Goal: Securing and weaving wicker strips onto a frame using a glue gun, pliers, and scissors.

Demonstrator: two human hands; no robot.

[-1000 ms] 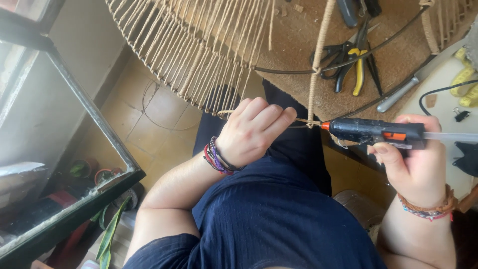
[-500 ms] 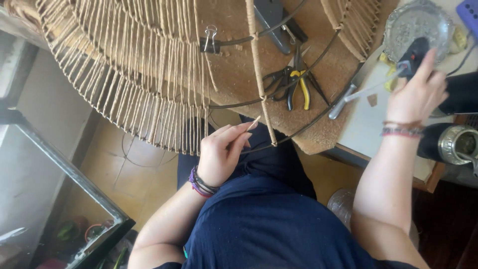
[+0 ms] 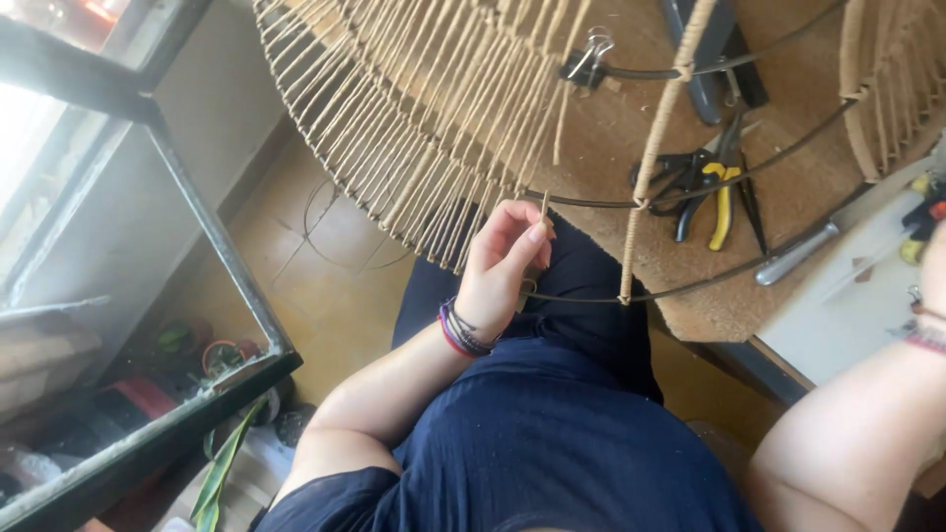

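Overhead and across the lap: a big domed wire frame (image 3: 473, 118), its ribs wrapped in pale twine, left part densely strung, right part bare dark wire. Under it, a brown bench (image 3: 631, 118) topped with a rough mat, and a white board (image 3: 867, 296) at its right edge. On the mat, seen through the open wires: yellow-handled pliers (image 3: 724, 197), black-handled cutters beside them, and a grey metal tool (image 3: 796, 254) lying across onto the white board. Clipped on an upper ring, a black binder clip (image 3: 583, 65). One thick twine-wrapped rib (image 3: 658, 148) running down to the lowest ring. Left hand (image 3: 503, 266) raised at the frame's lower edge, grip pinched on a loose twine end (image 3: 544, 205) sticking upward just above the fingertips, touching the lower wire ring. Beaded bracelets at that wrist. Right hand (image 3: 934, 271) at the picture's right edge, mostly cut off, over the white board; cannot tell its grip.
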